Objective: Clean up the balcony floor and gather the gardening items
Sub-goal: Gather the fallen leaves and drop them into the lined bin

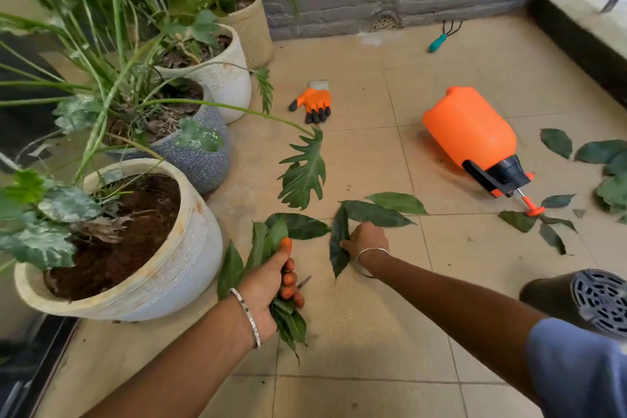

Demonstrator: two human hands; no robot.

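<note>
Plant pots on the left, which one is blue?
The speckled blue-grey pot, second in the row. It stands between the large white pot and the smaller white pot; the beige pot by the wall is farthest.

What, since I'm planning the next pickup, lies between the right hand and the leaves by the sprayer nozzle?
Nothing visible: only bare tile separates the right hand from those leaves; the orange sprayer lies farther back.

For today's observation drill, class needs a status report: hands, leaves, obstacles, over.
Left hand holds leaf bunch. Right hand pinches dark leaf on tiles. More leaves scattered by tipped sprayer. Nothing in the way.
</note>
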